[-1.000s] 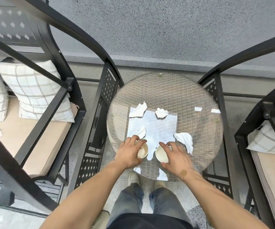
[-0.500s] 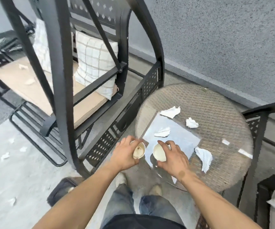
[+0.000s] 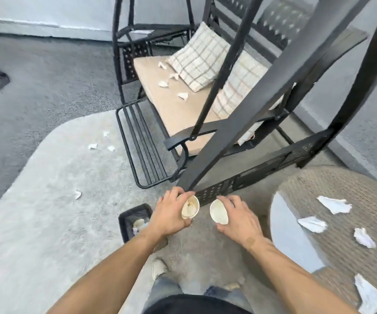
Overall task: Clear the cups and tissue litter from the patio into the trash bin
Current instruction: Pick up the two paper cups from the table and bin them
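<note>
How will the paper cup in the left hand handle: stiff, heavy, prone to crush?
The paper cup in the left hand probably weighs little: fingers alone hold it tilted. Its thin wall likely dents under a hard squeeze. Brownish residue inside suggests it is nearly empty, so little spill risk.

The round wicker desk [image 3: 341, 191] at the right carries four crumpled tissues [image 3: 333, 204]. The pale rug [image 3: 47, 223] on the floor bears scattered tissue scraps [image 3: 92, 146] and a black trash bin [image 3: 124, 225].
</note>
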Demonstrator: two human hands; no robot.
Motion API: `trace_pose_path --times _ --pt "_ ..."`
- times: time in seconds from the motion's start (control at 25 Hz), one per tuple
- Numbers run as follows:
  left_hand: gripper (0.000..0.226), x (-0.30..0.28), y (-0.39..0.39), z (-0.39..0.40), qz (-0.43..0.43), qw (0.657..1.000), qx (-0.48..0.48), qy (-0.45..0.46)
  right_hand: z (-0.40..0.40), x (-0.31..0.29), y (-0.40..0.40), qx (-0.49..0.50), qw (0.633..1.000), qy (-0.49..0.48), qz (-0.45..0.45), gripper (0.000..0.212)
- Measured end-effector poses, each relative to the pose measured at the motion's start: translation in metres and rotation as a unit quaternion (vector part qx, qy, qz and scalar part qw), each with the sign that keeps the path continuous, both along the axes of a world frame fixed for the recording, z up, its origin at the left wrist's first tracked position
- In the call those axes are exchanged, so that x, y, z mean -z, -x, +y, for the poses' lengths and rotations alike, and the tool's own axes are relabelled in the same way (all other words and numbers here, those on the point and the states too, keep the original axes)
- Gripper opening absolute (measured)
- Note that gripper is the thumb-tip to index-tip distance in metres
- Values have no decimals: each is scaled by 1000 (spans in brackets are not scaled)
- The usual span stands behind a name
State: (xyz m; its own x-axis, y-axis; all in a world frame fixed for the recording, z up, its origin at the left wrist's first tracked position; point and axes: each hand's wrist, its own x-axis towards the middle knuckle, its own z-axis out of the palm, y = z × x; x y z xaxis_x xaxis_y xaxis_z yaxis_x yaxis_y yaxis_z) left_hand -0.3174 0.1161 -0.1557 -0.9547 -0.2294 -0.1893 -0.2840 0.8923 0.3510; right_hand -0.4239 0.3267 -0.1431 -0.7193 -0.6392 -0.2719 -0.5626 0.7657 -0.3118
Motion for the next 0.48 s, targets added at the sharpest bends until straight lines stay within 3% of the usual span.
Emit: trace_pose_path --times 0.24,0.48 --pt "82 3 -83 -106 6 994 -110 -21 -122 4 -51 -88 996 11 5 78" --pt "83 13 -155 -157 -5 976 -218 -25 -196 12 -80 -160 987 12 -21 75"
